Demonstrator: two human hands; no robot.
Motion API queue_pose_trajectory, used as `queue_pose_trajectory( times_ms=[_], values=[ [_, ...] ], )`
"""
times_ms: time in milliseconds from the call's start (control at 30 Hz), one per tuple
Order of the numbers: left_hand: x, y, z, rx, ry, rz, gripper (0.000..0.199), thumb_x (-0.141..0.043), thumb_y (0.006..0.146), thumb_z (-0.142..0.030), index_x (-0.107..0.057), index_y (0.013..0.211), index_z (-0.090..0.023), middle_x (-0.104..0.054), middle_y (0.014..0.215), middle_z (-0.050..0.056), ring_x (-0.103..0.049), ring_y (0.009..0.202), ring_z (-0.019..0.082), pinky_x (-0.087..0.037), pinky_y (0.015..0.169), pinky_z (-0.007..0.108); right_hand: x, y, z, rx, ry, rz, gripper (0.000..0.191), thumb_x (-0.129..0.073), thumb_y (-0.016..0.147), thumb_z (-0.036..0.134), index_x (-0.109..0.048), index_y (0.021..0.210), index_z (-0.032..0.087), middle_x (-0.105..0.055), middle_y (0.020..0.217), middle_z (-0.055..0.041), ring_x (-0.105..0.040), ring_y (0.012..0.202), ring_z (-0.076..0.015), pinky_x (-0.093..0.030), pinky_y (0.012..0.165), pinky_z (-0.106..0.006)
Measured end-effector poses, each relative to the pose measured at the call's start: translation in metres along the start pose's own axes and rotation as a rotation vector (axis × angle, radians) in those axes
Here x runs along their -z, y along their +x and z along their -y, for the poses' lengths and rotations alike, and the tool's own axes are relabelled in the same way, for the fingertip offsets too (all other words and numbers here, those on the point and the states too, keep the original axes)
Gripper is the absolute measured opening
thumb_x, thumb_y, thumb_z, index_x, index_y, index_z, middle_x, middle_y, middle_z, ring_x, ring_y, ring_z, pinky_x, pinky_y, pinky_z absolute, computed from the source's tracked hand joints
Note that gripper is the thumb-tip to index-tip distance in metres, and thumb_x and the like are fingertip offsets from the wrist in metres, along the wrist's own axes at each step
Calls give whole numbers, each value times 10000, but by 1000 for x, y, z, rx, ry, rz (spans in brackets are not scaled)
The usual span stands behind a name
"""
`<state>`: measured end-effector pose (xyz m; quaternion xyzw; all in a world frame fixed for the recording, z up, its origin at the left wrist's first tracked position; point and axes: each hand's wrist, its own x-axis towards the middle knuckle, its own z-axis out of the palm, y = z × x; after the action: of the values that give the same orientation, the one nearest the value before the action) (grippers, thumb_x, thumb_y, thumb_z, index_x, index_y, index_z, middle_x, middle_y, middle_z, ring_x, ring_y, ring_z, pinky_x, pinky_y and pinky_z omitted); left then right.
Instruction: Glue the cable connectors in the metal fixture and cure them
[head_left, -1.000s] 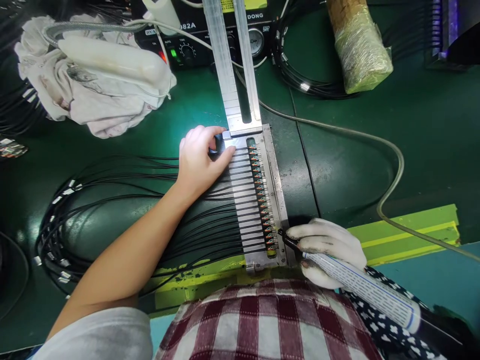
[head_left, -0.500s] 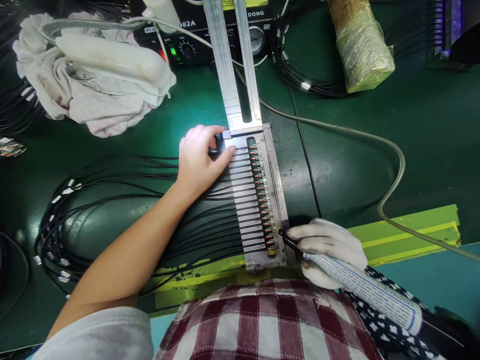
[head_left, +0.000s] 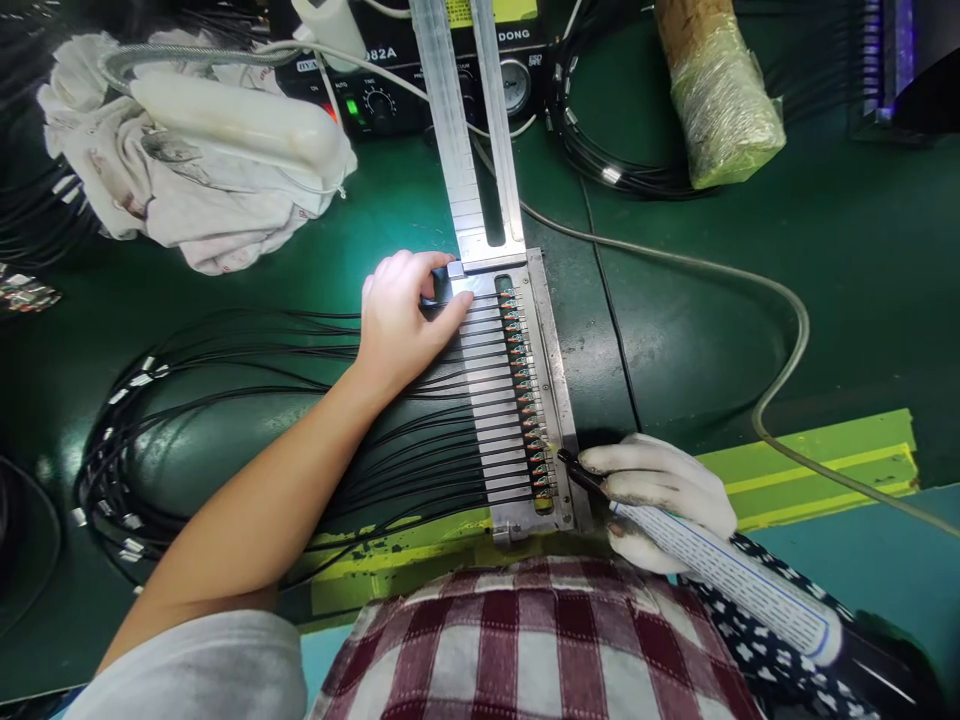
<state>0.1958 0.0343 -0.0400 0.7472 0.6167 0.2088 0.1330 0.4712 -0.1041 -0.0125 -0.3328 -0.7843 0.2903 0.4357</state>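
My bare left hand (head_left: 401,315) pinches the upper left end of a slotted metal fixture (head_left: 495,400), thumb on its top face. Thin black cables (head_left: 420,460) lie side by side in the grooves, their stripped ends and small metal connectors (head_left: 534,400) lined up along the fixture's right side. In a white, stained glove, my right hand (head_left: 664,490) grips a thick marker-like pen (head_left: 720,570) with a printed white barrel and black ends. Its black tip points at the connectors near the lower end; whether it touches one I cannot tell.
A hinged metal arm (head_left: 457,150) rises from the fixture's top. Behind stands a black control box (head_left: 375,95). A white cloth (head_left: 202,220) lies at upper left, a plastic-wrapped block (head_left: 724,120) at upper right. Coiled cables (head_left: 112,460) lie left; a hose (head_left: 787,290) crosses the right.
The pen's tip, with my right hand, has moved slightly up along the row of connectors. My left hand keeps its hold on the fixture. The view has shifted a little.
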Motion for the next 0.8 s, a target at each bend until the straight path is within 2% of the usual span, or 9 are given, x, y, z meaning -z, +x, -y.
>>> queue_pose_trajectory(
  times_ms=[167, 333, 800],
  values=[
    [-1, 0, 2, 0, -8, -8, 339, -588, 850, -418, -607, 1121, -214, -521, 797, 17, -539, 858, 226, -414, 822, 364, 1, -5, 6, 9, 54, -3, 135, -598, 902, 226, -632, 993, 132, -723, 952, -149, -718, 830, -211, -562, 627, -324],
    [-2, 0, 3, 0, -7, -8, 344, -597, 846, -417, -603, 1124, -215, -516, 796, 16, -538, 865, 229, -413, 834, 369, -3, -11, 7, -17, 12, 42, 126, -636, 860, 206, -627, 969, 144, -723, 976, -128, -719, 852, -206, -552, 665, -319],
    [1, 0, -1, 5, 13, 2, 324, -597, 847, -409, -604, 1118, -231, -532, 796, 22, -547, 865, 233, -425, 824, 368, -3, -8, 6, -20, 16, 37, 111, -618, 853, 208, -629, 948, 151, -733, 950, -120, -726, 803, -207, -561, 625, -316]
  ],
)
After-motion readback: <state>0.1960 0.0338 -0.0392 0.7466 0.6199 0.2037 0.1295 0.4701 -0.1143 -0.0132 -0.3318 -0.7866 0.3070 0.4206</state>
